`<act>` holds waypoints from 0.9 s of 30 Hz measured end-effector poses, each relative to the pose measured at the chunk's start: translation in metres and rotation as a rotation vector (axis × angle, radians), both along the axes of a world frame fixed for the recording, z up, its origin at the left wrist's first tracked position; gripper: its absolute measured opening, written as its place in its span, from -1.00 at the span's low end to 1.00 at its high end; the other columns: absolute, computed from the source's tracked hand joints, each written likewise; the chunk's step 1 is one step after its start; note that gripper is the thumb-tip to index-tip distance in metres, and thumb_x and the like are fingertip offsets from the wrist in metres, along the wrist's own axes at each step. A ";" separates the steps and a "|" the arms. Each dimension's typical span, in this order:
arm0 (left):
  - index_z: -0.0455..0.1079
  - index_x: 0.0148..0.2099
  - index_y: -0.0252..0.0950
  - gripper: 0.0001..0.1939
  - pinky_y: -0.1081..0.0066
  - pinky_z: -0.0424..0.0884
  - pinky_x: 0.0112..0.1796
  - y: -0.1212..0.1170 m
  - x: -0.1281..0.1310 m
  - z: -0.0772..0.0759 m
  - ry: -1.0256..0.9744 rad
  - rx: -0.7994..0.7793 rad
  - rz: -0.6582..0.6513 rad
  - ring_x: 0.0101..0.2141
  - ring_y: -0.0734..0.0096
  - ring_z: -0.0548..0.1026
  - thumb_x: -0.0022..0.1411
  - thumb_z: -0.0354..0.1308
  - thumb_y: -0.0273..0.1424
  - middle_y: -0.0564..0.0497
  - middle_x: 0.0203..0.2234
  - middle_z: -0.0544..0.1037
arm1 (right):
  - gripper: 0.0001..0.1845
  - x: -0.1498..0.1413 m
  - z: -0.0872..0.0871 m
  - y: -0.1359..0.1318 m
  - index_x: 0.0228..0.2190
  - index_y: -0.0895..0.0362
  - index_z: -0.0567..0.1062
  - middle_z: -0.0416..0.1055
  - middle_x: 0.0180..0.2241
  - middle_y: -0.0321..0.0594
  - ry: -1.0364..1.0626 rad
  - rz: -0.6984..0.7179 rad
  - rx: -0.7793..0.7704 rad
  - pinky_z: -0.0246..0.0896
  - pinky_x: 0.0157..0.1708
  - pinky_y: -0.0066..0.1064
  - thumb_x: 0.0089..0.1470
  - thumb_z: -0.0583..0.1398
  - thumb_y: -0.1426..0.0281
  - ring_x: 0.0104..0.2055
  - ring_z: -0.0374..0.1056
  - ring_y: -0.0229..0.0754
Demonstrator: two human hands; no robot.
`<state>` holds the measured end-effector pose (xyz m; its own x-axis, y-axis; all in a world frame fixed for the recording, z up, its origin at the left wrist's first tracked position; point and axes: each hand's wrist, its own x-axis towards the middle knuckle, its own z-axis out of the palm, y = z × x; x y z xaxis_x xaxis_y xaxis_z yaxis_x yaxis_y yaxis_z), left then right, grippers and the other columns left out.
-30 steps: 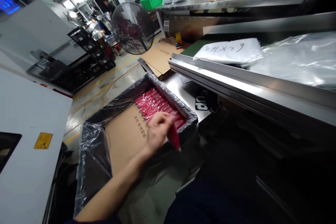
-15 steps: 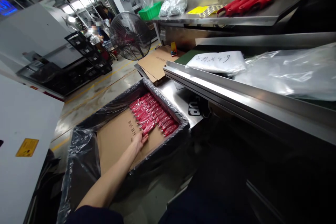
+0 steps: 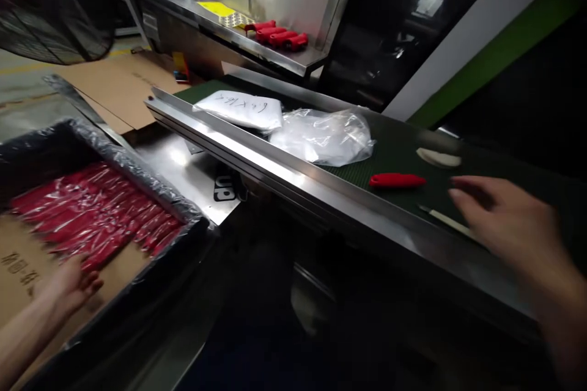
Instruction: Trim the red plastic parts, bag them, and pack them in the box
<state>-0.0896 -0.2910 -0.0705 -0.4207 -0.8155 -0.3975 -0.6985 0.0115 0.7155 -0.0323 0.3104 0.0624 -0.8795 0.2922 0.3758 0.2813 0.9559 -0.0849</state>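
My left hand (image 3: 73,284) is at the near end of a row of red parts in clear plastic bags (image 3: 98,208), its loosely bent fingers by the end of the closest one. These parts lie on a cardboard sheet (image 3: 16,256) inside a box lined with dark plastic (image 3: 151,180). Over the green belt (image 3: 394,134) my right hand (image 3: 513,220) is open, thumb and fingers apart, holding nothing. Just left of it are a single unbagged red part (image 3: 397,181), a slim pale-handled tool (image 3: 447,220) and a flat off-white piece (image 3: 439,157).
A metal rail (image 3: 293,177) edges the belt. On the belt lie a white packet with handwriting (image 3: 241,109) and clear plastic bags (image 3: 325,137). Several red parts (image 3: 277,35) rest on a metal shelf (image 3: 211,21) behind. A fan (image 3: 55,18) stands at far left.
The view has swung right, bringing my right hand, the single red part and the slim tool into sight. My left hand stays by the same bagged row.
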 end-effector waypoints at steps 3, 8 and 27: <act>0.19 -0.43 -0.34 -0.79 0.56 0.30 -0.52 0.025 -0.001 0.018 0.137 0.134 -0.080 -0.63 0.61 0.28 0.25 0.11 -0.50 0.21 -0.66 0.28 | -0.60 -0.039 0.004 0.002 -0.04 0.05 0.51 0.50 -0.12 -0.17 -0.181 0.136 -0.091 0.27 -0.29 -0.32 0.09 0.18 0.23 -0.25 0.42 -0.12; 0.35 -0.16 -0.22 -0.77 0.54 0.38 -0.39 0.085 0.008 0.052 0.418 0.103 -0.423 -0.45 0.53 0.45 0.11 0.26 -0.37 0.17 -0.46 0.47 | -0.64 -0.053 0.014 -0.009 -0.09 0.05 0.55 0.53 -0.18 -0.18 -0.191 0.266 -0.141 0.29 -0.41 -0.37 0.15 0.19 0.14 -0.47 0.38 -0.24; 0.31 -0.03 -0.11 -0.77 0.53 0.34 -0.29 0.194 0.038 0.094 0.445 0.527 -1.323 -0.27 0.46 0.39 0.28 0.12 -0.24 0.09 -0.23 0.43 | -0.80 -0.087 0.023 -0.128 -0.16 0.07 0.52 0.50 -0.17 -0.26 -0.117 0.619 -0.110 0.33 -0.18 -0.37 0.22 0.13 0.37 -0.16 0.43 -0.19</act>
